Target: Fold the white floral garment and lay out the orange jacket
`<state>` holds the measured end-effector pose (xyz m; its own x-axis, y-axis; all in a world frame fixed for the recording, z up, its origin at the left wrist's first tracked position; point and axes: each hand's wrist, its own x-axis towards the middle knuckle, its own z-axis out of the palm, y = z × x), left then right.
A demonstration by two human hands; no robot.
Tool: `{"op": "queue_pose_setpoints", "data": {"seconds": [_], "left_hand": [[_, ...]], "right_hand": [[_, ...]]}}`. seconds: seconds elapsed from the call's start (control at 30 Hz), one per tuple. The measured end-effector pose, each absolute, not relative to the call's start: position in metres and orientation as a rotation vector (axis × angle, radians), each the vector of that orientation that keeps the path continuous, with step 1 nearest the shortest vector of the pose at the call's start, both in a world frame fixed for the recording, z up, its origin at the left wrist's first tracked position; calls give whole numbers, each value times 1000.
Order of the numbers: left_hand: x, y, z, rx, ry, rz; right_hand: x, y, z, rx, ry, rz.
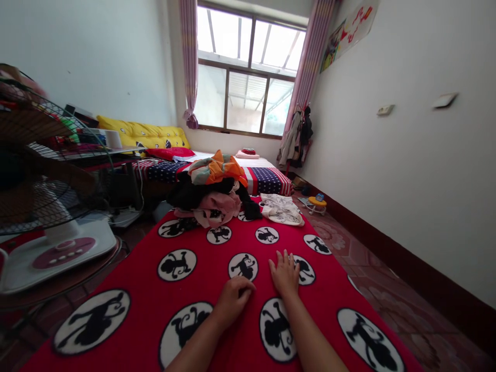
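Note:
Both hands rest on a red blanket (211, 318) printed with black monkey figures in white circles. My right hand (285, 274) lies flat with its fingers spread, partly over one of the circles. Just to its left, my left hand (234, 298) rests on the cloth with loosely bent fingers and a gap at the thumb; nothing shows in it. Beyond them is a heap of clothes: an orange and grey garment (220, 169) on top, black clothing (189, 194) under it, and a pink garment (220, 205) in front. A white patterned garment (282, 209) lies apart at the right.
An electric fan (64, 248) stands close at the left. Behind the heap is another bed with a stars-and-stripes cover (267, 180) and a yellow cushion (143, 134). Clothes (296, 134) hang by the window. A small yellow stool (318, 202) stands on the tiled floor at right.

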<state>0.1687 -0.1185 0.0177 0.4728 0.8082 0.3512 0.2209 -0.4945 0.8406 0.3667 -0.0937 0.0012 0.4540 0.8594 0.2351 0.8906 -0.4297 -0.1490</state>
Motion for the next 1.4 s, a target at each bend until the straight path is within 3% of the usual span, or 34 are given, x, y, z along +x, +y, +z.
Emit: {"op": "queue_pose_setpoints", "data": {"seconds": [1.4], "left_hand": [[170,-114,10,1969,846,1012]], "right_hand": [[369,-94,0,-2425,-1495,-159]]}}
